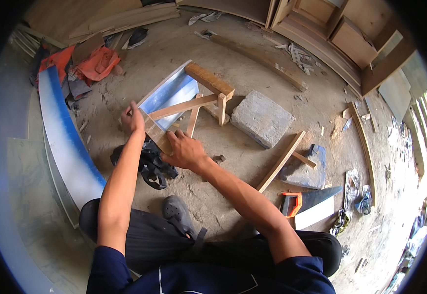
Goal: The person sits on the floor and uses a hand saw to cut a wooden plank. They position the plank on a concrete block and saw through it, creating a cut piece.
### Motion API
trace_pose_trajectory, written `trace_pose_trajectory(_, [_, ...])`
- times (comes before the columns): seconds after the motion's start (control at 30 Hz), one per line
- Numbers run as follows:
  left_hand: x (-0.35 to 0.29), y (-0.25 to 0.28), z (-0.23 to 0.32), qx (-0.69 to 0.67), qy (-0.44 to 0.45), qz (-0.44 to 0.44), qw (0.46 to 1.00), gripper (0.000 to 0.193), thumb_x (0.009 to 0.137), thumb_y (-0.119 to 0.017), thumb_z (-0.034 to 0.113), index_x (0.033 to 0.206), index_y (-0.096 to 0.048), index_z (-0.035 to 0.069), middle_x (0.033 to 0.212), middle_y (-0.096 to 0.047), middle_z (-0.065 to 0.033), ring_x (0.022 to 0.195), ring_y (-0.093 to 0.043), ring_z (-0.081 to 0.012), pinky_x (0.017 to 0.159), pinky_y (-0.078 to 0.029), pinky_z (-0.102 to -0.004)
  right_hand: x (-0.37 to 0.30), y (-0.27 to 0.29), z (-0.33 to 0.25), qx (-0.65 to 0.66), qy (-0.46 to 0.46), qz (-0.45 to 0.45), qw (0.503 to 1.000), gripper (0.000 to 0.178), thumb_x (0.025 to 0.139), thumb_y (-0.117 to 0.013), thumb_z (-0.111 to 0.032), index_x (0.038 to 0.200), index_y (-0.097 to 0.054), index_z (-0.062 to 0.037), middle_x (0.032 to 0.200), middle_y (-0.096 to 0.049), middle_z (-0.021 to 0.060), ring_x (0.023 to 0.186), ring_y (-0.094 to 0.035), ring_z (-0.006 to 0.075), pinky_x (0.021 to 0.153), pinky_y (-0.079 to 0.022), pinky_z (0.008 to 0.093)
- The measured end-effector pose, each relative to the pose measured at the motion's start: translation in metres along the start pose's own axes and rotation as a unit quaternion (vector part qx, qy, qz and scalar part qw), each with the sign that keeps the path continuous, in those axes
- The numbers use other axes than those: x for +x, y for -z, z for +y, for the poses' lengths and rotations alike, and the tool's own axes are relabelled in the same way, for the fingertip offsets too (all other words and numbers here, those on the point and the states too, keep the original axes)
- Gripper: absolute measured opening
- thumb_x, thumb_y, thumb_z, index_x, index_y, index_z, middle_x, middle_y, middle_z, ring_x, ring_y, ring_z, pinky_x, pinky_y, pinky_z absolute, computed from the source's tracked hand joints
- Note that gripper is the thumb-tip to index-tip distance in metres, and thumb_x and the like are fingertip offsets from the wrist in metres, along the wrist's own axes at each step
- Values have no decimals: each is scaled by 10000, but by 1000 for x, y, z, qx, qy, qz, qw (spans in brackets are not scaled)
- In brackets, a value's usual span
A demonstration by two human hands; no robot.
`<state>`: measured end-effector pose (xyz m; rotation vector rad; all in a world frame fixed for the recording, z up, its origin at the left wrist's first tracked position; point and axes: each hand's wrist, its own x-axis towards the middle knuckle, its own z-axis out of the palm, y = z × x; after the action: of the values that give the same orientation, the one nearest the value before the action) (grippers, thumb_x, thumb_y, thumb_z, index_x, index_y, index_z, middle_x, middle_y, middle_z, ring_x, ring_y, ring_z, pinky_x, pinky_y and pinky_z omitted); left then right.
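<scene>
A small wooden frame (186,104) of light strips, with a blue-and-white panel (171,95) along its far side, stands on the floor ahead of me. A thick brown wood block (208,80) forms its far end, and a short board (158,136) its near end. My left hand (134,120) grips the near left corner, fingers bent round the edge. Over the near right end of that board, my right hand (186,151) is closed, its thumb along the near side. The fingertips of both hands are partly hidden. Black straps or cloth (153,164) lie below the board.
A concrete block (262,119) is right of the frame. Further right are a wood strip (282,160), a blue-stained block (304,168) and a handsaw (311,200) with an orange-and-black handle. A long blue-and-white panel (68,142) curves along my left. Wooden cabinetry (353,44) stands far right.
</scene>
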<state>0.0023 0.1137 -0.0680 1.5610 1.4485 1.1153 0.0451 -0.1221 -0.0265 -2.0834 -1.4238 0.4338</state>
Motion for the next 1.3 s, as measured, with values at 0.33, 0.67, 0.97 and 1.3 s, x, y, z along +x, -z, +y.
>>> trace_pose_trajectory(0.33, [-1, 7, 29, -218, 410, -253, 849, 675, 869, -360, 627, 1245, -533, 93, 1238, -544, -177, 1121, -525, -386, 848, -454, -597, -22, 16, 27, 88, 26, -13, 996, 922, 772, -596, -668, 1404, -340, -47, 1246, -519, 248, 1144, -531, 406, 941, -456, 460])
trace_pose_trajectory(0.67, [-35, -2, 85, -260, 247, -312, 880, 706, 832, -328, 629, 1141, -521, 25, 1064, -595, -165, 917, -593, -320, 673, -504, -453, -26, 87, 120, 297, -93, 221, 924, 521, 942, -527, -443, 1176, -587, 18, 1122, -635, 236, 1016, -638, 318, 872, -500, 390])
trace_pose_trajectory(0.97, [-51, -22, 37, -366, 110, -255, 888, 396, 845, -483, 481, 943, -530, 101, 856, -546, -28, 794, -543, -193, 749, -449, -340, -30, 91, 170, 495, -272, 235, 791, 377, 942, -550, -365, 1107, -601, -30, 988, -669, 59, 821, -634, 136, 682, -502, 297])
trace_pose_trajectory(1.3, [-42, -26, -35, -196, 23, -307, 931, 308, 835, -517, 300, 988, -580, 40, 975, -558, -51, 936, -496, -181, 855, -381, -323, -26, 60, 183, 459, -279, 174, 826, 420, 938, -554, -361, 1162, -588, -7, 1009, -662, 83, 861, -625, 164, 699, -503, 306])
